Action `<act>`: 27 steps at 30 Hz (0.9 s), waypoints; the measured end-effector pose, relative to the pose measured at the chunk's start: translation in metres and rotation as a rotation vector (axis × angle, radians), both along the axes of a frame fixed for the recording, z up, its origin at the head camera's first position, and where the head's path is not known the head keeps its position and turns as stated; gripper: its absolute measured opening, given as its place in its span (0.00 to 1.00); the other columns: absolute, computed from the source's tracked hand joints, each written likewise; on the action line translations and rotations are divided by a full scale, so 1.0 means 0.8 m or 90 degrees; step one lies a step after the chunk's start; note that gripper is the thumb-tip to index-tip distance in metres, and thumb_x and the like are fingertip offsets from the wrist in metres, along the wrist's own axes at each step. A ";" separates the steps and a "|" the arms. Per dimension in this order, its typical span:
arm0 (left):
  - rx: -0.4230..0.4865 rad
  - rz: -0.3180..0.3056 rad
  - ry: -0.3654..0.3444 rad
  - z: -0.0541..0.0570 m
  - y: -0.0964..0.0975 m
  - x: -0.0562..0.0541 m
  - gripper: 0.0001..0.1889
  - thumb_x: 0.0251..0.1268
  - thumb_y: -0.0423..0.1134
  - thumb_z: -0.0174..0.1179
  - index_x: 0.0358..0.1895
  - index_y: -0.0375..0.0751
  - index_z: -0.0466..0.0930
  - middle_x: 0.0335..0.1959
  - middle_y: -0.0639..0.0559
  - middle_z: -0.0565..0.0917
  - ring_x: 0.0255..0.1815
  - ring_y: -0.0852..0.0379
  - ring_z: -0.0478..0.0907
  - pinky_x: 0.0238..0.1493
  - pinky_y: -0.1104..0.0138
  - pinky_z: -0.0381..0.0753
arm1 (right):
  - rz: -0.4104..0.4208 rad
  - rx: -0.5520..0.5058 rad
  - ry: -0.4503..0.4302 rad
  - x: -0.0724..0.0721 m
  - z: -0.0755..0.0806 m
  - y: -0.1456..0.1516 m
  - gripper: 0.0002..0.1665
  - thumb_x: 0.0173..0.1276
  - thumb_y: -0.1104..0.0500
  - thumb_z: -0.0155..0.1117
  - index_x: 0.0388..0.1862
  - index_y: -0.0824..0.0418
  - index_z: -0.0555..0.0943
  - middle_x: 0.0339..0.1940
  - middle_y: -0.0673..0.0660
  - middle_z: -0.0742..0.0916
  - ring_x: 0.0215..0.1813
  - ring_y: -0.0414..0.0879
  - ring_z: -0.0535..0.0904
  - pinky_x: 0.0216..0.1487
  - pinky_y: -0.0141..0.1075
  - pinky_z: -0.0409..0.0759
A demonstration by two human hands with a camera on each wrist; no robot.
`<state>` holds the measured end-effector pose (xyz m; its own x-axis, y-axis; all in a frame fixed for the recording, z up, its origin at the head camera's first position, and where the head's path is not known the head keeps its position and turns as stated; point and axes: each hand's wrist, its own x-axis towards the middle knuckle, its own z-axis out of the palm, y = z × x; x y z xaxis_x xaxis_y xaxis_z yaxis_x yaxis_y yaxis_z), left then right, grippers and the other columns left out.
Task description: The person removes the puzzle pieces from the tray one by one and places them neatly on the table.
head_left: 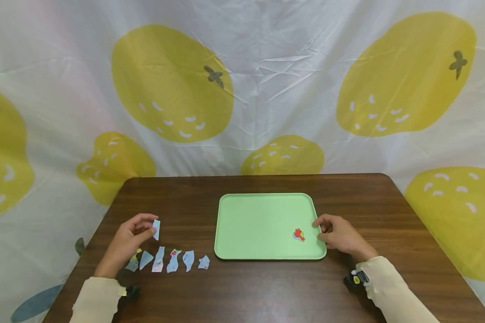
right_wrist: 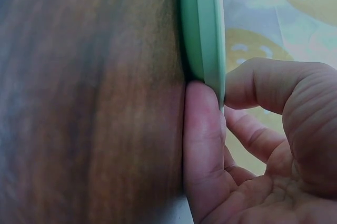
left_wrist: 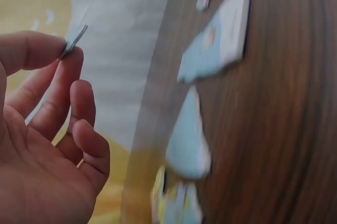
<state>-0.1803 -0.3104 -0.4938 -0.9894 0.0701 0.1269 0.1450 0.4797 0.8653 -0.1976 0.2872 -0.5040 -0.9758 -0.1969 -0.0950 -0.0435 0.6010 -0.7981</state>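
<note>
In the head view, my left hand (head_left: 131, 237) pinches a narrow pale-blue puzzle piece (head_left: 156, 229) between thumb and fingertip, above the table's left side. The left wrist view shows this puzzle piece (left_wrist: 75, 42) nearly edge-on. Below the hand lies a row of several irregular pale-blue puzzle pieces (head_left: 158, 260), some with red or yellow print. My right hand (head_left: 339, 234) grips the right rim of a light green tray (head_left: 258, 224), one digit over the rim and another under it in the right wrist view. A small red piece (head_left: 298, 234) lies inside the tray near that hand.
The brown wooden table (head_left: 262, 291) has rounded far corners. Behind it hangs a white curtain (head_left: 258, 112) with large yellow fruit prints. The row of pieces ends a little left of the tray's near-left corner.
</note>
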 end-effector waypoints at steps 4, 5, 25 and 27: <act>-0.030 0.033 -0.021 -0.001 -0.021 0.003 0.19 0.75 0.39 0.67 0.65 0.40 0.80 0.41 0.51 0.90 0.38 0.65 0.77 0.34 0.65 0.77 | -0.001 -0.001 -0.002 0.000 0.001 0.000 0.19 0.63 0.70 0.69 0.53 0.64 0.83 0.39 0.58 0.79 0.35 0.47 0.77 0.27 0.36 0.83; -0.041 0.039 -0.026 -0.001 -0.026 0.003 0.19 0.76 0.39 0.67 0.65 0.40 0.80 0.41 0.51 0.90 0.38 0.65 0.77 0.34 0.65 0.77 | -0.002 -0.001 -0.003 0.001 0.001 0.000 0.19 0.63 0.70 0.69 0.53 0.64 0.83 0.39 0.58 0.79 0.36 0.47 0.77 0.27 0.36 0.83; -0.186 0.065 -0.132 -0.014 -0.104 0.034 0.16 0.73 0.39 0.67 0.57 0.34 0.81 0.41 0.50 0.85 0.37 0.66 0.76 0.37 0.68 0.74 | 0.001 0.012 0.000 0.001 0.001 -0.001 0.19 0.63 0.69 0.69 0.54 0.63 0.83 0.39 0.58 0.79 0.37 0.47 0.77 0.28 0.36 0.83; -0.197 0.061 -0.139 -0.015 -0.107 0.035 0.16 0.73 0.40 0.68 0.56 0.34 0.82 0.41 0.50 0.86 0.37 0.66 0.77 0.38 0.68 0.75 | 0.002 0.012 -0.001 0.002 0.001 -0.001 0.19 0.63 0.69 0.69 0.54 0.63 0.83 0.39 0.58 0.79 0.37 0.47 0.77 0.28 0.36 0.83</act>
<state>-0.1526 -0.3957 -0.5055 -0.9948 -0.0219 -0.0998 -0.0845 0.7255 0.6830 -0.1962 0.2863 -0.5030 -0.9749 -0.1985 -0.1009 -0.0441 0.6163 -0.7863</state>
